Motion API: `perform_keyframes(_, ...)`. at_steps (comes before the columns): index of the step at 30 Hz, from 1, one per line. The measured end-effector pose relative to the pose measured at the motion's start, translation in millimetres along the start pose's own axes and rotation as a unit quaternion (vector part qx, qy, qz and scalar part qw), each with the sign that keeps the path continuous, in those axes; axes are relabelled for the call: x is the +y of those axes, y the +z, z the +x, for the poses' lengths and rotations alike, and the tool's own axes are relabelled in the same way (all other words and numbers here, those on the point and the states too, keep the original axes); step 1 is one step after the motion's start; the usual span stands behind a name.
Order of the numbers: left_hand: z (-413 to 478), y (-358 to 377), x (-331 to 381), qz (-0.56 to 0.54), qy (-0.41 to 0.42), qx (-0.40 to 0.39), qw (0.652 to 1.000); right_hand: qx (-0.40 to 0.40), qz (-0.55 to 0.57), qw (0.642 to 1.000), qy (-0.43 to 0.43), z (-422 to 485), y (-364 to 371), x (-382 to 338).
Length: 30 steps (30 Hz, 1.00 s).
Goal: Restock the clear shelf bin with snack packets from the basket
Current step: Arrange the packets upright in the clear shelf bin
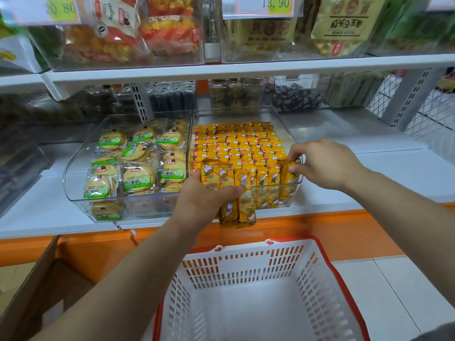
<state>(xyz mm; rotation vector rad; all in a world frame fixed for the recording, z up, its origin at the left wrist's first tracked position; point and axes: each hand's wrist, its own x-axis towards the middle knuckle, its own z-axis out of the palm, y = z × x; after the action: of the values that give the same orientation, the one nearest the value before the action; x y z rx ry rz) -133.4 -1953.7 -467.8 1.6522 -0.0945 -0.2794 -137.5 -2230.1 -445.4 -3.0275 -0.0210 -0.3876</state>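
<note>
the left hand point(209, 193) is closed around a bundle of yellow snack packets point(242, 212), thumb laid across their fronts. it holds them upright at the front wall of the clear shelf bin point(234, 115). the lower ends of the bundle hang below the bin's front edge, in front of the orange strip point(320, 230) of the shelf.

just right of this grip, a row of the same packets stands on end behind the bin's front wall. beyond the knuckles, further into the bin, more rows of packets point(236, 146) lie packed side by side towards the back wall.

the right hand point(325, 163) is at the far end of that front row, well to the right of the left hand's grip. its thumb and fingertips pinch the top of the end packet point(291, 174) in the bin's front right corner.

left of the left hand's grip, right beside the bin, a second clear bin point(81, 207) holds round biscuits point(139, 177) in green-labelled wrappers.

below both hands, nearer the person, stands the white basket point(330, 264) with a red rim. a cardboard box point(37, 279) sits down to the left of the left forearm. above the hands, the upper shelf carries bagged snacks and a price tag point(264, 4) reading 13.90.
</note>
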Motion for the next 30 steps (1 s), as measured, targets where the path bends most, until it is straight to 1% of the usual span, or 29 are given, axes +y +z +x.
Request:
perform_keyframes(3, 9, 4, 2, 0.000, 0.002, 0.016, 1.000, 0.014, 0.014, 1.000, 0.003, 4, 3, -3)
perform_keyframes(7, 18, 5, -1, -0.004, 0.000, 0.033, 0.999, 0.007, -0.021, 1.000, -0.016, -5, 7, -8)
perform_keyframes(12, 20, 8, -3, -0.006, -0.002, 0.019, 1.000, 0.017, -0.050, 0.998, -0.016, -17, 4, -6)
perform_keyframes(15, 18, 12, -3, -0.004, -0.007, 0.012, 1.000, 0.000, -0.034, 0.999, -0.019, -17, 1, -5)
perform_keyframes(22, 11, 13, -3, -0.009, -0.005, 0.007, 1.000, -0.010, 0.049, 0.999, 0.007, -10, 8, -5)
perform_keyframes(24, 11, 12, -2, -0.006, -0.006, 0.011, 1.000, -0.024, 0.039, 0.999, 0.012, -9, 6, -5)
perform_keyframes(25, 11, 11, -3, -0.006, -0.004, 0.013, 1.000, -0.030, 0.013, 0.999, 0.010, -11, 5, -6)
perform_keyframes(26, 11, 10, -3, -0.006, -0.003, 0.014, 1.000, -0.025, -0.022, 0.999, 0.004, -13, 2, -9)
perform_keyframes(27, 11, 10, -3, -0.008, -0.004, 0.013, 1.000, 0.002, -0.053, 0.999, -0.007, -17, 0, -10)
perform_keyframes(28, 12, 10, -4, -0.010, -0.003, 0.010, 1.000, 0.047, -0.061, 0.997, -0.021, -20, -3, -14)
perform_keyframes(29, 12, 10, -4, -0.014, -0.003, 0.006, 1.000, 0.094, -0.036, 0.994, -0.035, -24, -5, -19)
perform_keyframes(30, 12, 11, -5, -0.018, -0.001, 0.000, 1.000, 0.120, 0.025, 0.992, -0.042, -27, -7, -27)
